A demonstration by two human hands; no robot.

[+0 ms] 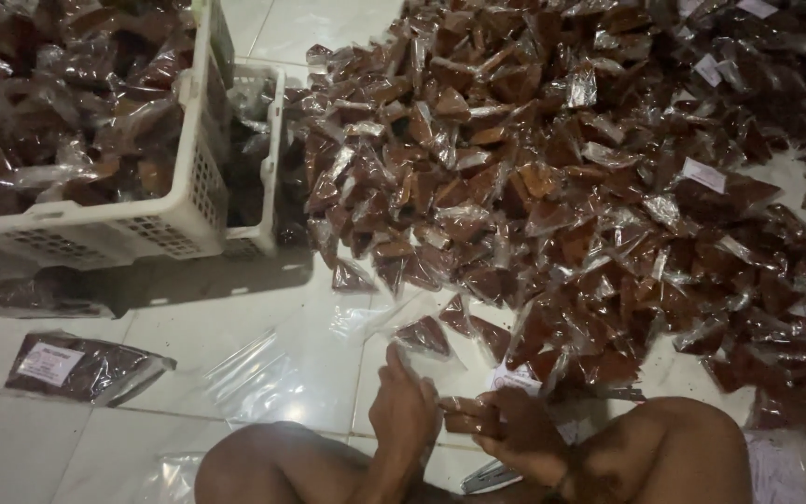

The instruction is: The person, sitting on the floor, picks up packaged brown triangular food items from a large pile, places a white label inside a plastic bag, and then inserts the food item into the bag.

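We see a small brown wedge [466, 417] lying roughly level, its long axis running left to right between the two hands, low in the frame above the bent knees. Our right hand [524, 437] closes its fingers around the wedge's right end; our left hand [403, 411] stands upright, fingers together, pressed against its left end. It looks dark reddish-brown and glossy. Behind lies a heap of packed wedges [571, 187] and white baskets [188, 205]

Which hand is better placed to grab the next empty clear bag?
Probably left. The left hand sits nearer the empty bag on the tiles; the right hand grips the brown piece.
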